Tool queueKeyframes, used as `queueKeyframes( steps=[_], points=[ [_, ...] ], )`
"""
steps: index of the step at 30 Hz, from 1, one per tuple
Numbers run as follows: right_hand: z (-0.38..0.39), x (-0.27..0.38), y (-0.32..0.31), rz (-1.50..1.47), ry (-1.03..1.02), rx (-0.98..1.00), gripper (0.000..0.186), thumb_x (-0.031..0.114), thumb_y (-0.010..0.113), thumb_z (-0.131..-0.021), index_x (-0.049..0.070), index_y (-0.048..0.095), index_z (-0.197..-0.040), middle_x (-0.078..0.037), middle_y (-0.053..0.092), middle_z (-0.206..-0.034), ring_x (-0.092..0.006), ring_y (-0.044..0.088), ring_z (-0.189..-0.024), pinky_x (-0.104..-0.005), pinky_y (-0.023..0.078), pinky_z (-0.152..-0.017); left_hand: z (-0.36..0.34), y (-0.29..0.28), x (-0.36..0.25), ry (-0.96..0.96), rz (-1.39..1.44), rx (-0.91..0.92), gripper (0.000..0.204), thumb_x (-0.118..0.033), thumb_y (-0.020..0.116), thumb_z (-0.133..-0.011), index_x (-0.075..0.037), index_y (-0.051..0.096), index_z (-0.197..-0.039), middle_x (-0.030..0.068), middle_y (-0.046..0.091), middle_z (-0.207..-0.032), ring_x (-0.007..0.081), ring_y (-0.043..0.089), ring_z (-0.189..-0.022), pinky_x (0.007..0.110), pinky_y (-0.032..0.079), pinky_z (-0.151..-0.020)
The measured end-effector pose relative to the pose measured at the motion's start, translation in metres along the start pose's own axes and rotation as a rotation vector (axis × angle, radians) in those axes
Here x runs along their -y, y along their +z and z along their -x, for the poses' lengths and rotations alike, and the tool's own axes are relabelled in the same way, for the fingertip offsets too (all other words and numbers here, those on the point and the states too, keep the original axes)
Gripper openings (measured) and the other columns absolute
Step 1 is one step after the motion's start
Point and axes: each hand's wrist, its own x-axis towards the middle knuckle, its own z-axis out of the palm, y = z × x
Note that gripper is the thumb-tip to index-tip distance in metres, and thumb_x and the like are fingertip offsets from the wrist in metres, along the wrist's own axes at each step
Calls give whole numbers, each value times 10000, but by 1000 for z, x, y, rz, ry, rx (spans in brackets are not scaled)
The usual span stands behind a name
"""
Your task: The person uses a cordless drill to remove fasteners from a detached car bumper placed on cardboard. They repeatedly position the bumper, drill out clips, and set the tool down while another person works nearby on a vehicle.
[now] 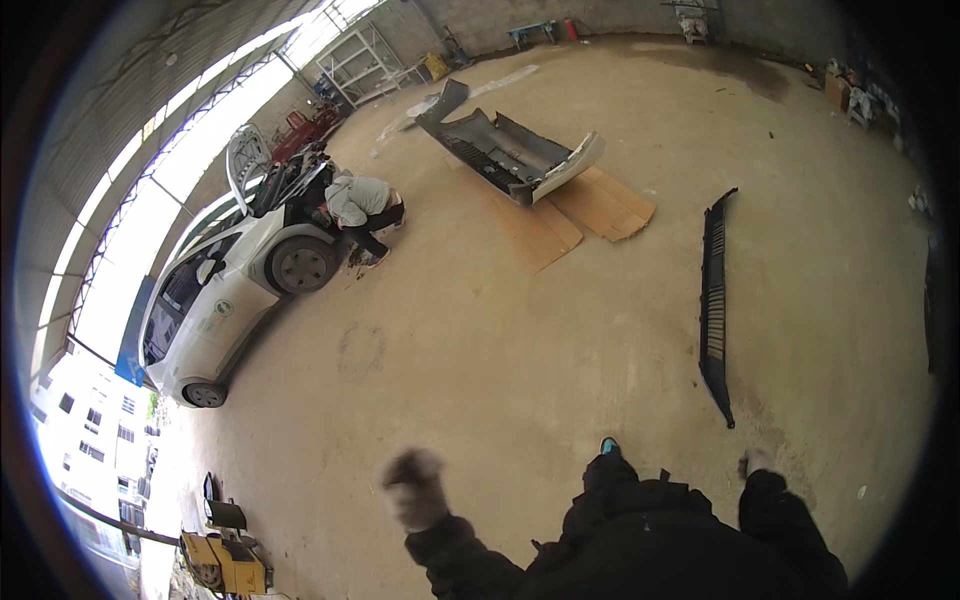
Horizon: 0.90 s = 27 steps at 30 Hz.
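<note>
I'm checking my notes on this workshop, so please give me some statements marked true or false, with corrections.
1. A person in a pale grey jacket crouches beside a white car. True.
2. That car's front is closed up. False: the pale hood is raised.
3. A long black slatted plastic panel lies on the smooth tan floor. True.
4. The camera wearer's hands both grip that panel. False: the blurred left hand and the right hand are apart from it.

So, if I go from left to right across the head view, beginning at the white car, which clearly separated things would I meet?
White car → left hand → brown cardboard → long black slotted panel → right hand.
</note>
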Motion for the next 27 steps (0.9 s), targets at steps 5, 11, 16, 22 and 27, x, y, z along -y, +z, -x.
queueKeyframes(
  steps=[5,11,16,22,27],
  points=[
    [-32,-40,46,566,33,328,235,231,575,-952,25,686,-977,-182,694,-884,-326,675,-761,-443,536,-664,-85,108,145,-921,-399,189,414,-182,603,-944,66,640,-1273,143,720,-1144,160,668,-902,298,508,-873],
    [-74,3,104,1115,20,444,338,350,597,-961,54,717,-1071,-174,703,-1070,-309,658,-980,-425,531,-833,-120,150,310,-1477,295,79,492,-240,561,-1031,60,482,-1414,161,624,-1333,173,654,-957,325,538,-881],
    [-189,104,119,883,52,372,327,344,578,-969,40,692,-1015,-148,690,-951,-286,637,-819,-430,526,-721,-213,181,439,-1517,318,-74,369,-191,555,-1026,8,558,-1337,147,642,-1289,204,653,-964,350,524,-894],
    [-346,358,117,-98,144,97,331,336,555,-979,24,662,-948,-118,675,-809,-259,611,-626,-435,520,-587,-338,224,526,-1178,162,-97,345,-177,542,-1029,10,582,-1317,172,658,-1249,232,671,-937,372,540,-866],
    [-456,574,137,-221,-200,177,235,267,605,-958,60,635,-1065,-114,673,-822,-232,622,-577,-391,504,-482,-388,226,631,-1080,200,-249,335,-208,549,-1033,-17,598,-1304,181,662,-1239,267,668,-947,399,538,-862]
  ],
)
